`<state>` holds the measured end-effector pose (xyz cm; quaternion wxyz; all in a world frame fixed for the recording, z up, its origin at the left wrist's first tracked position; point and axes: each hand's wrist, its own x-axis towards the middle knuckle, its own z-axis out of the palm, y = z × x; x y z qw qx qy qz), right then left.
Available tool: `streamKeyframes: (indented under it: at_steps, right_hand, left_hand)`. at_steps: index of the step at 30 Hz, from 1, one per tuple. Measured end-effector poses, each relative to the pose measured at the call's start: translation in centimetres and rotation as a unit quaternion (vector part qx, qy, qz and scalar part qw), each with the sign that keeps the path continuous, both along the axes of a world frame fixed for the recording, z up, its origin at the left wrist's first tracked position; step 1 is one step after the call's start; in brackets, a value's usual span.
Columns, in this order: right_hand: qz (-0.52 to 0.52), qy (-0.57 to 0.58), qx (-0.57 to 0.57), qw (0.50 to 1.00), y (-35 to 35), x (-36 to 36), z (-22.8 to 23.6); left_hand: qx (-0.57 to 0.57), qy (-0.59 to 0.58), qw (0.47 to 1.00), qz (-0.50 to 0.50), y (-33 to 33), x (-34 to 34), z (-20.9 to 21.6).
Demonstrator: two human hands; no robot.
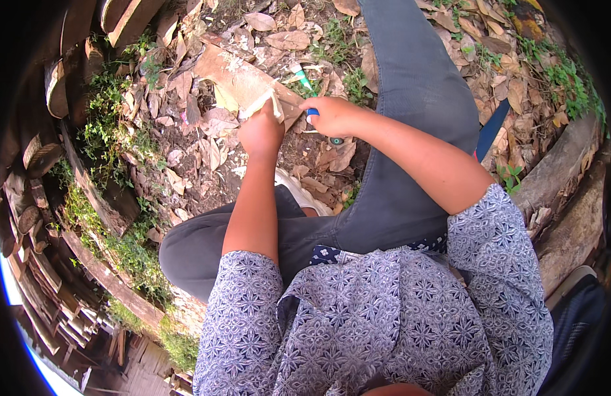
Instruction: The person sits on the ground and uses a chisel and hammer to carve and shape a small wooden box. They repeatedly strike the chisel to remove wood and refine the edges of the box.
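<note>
My left hand (262, 131) is closed around a pale, freshly cut piece of wood (258, 105), which rests over a flat brown board (243, 74). Just to its right, my right hand (337, 119) grips a blue-handled tool (312, 113). Only a bit of blue shows at the fingers, and I cannot make out the tool's working end. Light shavings (234, 63) are scattered on the far part of the board. Beyond my right hand lies a green and white tube (301, 76).
Dry leaves (289, 41) and green weeds cover the ground. Stacked split logs (38, 155) line the left side, and more logs (559, 171) lie at the right. A blue flat object (492, 129) sits beyond my right leg (421, 99). A small round dark thing (336, 140) is below my right hand.
</note>
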<state>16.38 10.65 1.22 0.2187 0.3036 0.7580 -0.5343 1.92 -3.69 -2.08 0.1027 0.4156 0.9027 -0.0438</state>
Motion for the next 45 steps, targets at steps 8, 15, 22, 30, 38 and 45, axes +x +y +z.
streamKeyframes:
  at_steps: [8,15,22,30,38,45]
  right_hand:
    - [-0.002,-0.019,-0.039,0.999,-1.3,1.5,-2.3]
    - [0.024,0.036,-0.066,0.997,3.3,2.8,2.9]
    - [0.062,0.004,-0.065,0.996,4.4,2.0,4.2]
    - [0.075,-0.053,-0.072,0.993,4.3,0.8,5.6]
    - [0.067,-0.062,-0.050,0.995,3.0,-0.5,5.5]
    - [0.025,-0.066,-0.052,0.996,-2.0,-3.4,0.2]
  left_hand:
    - [0.014,-0.015,1.000,-0.002,0.1,-0.3,0.7]
    - [0.022,-0.001,1.000,0.002,-0.1,-0.2,0.6]
    - [0.021,-0.001,1.000,0.007,-0.1,-0.1,0.8]
    - [0.029,-0.008,1.000,-0.009,-0.9,-0.9,0.1]
    - [0.030,-0.001,1.000,-0.006,-0.8,-0.9,-0.2]
    - [0.001,-0.002,1.000,-0.003,-0.1,-0.9,-0.2]
